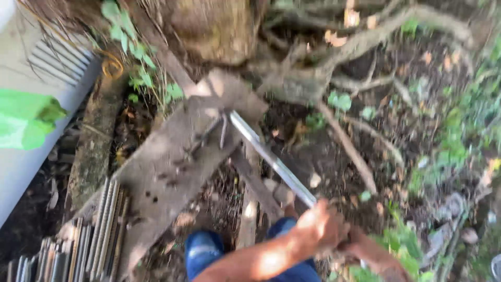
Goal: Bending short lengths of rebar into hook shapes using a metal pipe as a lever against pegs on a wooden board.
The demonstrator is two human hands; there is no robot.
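Outdoor clutter on bare, leaf-strewn ground

A tree trunk [214, 28] stands at twelve o'clock with roots [365, 39] spreading toward two; corrugated sheet [57, 57] and green plastic [26, 117] at nine to ten; stacked metal strips [99, 235] at seven; green weeds [459, 141] at three.

Sunlit outdoor ground [365, 151] of dark soil, roots [360, 42] and green weeds [459, 136].

Motion blur smears hands [334, 235] gripping bar [271, 159].
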